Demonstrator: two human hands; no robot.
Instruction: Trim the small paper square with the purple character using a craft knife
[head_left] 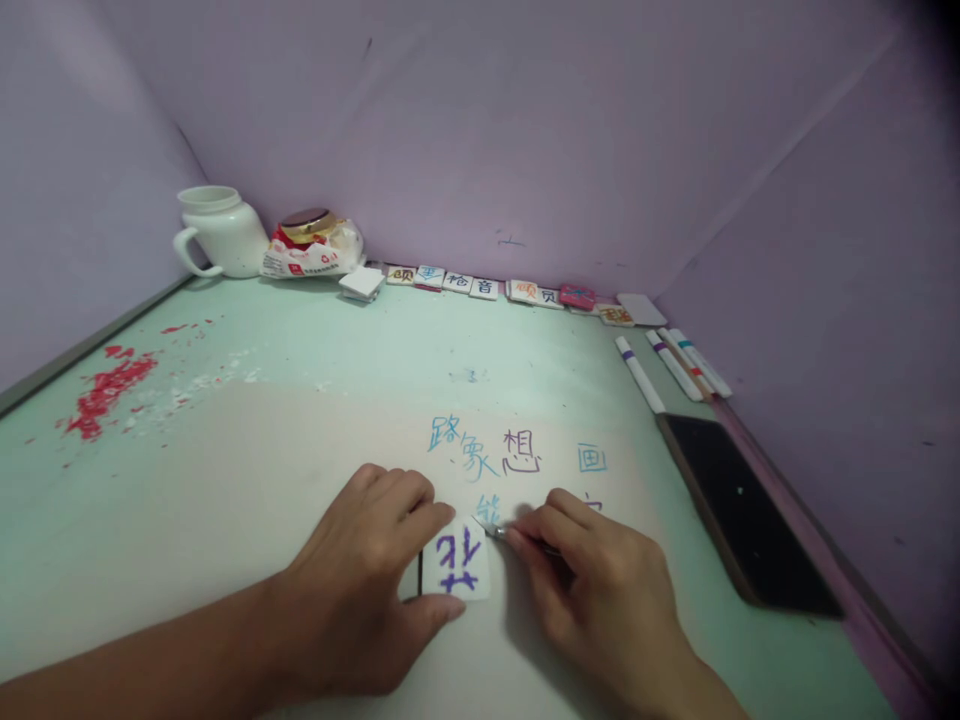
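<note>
so, left hand (360, 575) has the card (459, 560) pinched, thumb on its near edge, fingers by the far edge. card is white, purple character on it turned sideways, lying low on the desk (360, 390) between both hands. right hand (604, 580) is closed around a slim tool (493, 530), most of it hidden by the fingers; metal tip at the card's far right corner, can't tell if touching. just beyond: blue and purple writing (520, 452) on the desk. phone (750, 515) to the right, dark screen, markers (640, 375) just past it. row of tiles (458, 283) along the back wall (480, 130). back left: white jug (232, 235), crumpled bag (315, 262) beside it. red bits (105, 398) and white crumbs (191, 395) scattered left.
</note>
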